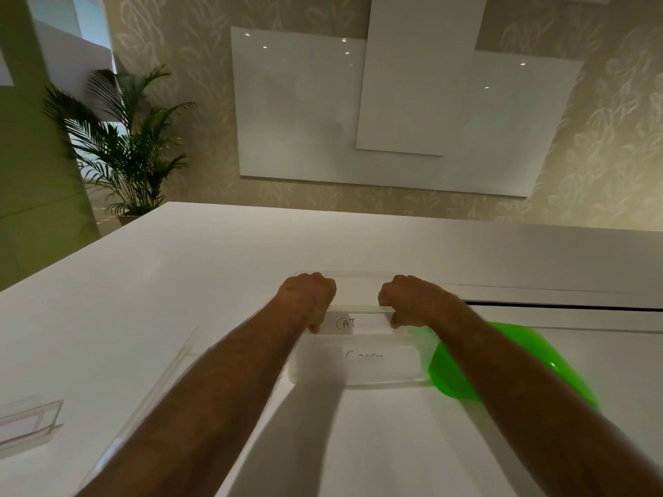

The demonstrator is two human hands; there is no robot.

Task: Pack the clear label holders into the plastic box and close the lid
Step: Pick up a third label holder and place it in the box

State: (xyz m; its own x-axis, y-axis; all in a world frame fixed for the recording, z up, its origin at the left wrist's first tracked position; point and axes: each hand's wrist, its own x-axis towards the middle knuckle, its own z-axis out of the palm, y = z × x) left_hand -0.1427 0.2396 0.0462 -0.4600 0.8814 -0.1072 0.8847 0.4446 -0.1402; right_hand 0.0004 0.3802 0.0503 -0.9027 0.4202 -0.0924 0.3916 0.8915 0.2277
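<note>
A clear rectangular plastic box (362, 367) sits low in the centre of the frame, open, with a white "CAT" card in a clear label holder (355, 322) standing upright inside and another lettered card below it. A bright green plastic lid (502, 364) lies touching its right side. More clear label holders (30, 421) lie at lower left

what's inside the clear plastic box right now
In the clear plastic box: two clear label holders, one marked CAT held by both hands, another below. Anything beneath is hidden.
</note>
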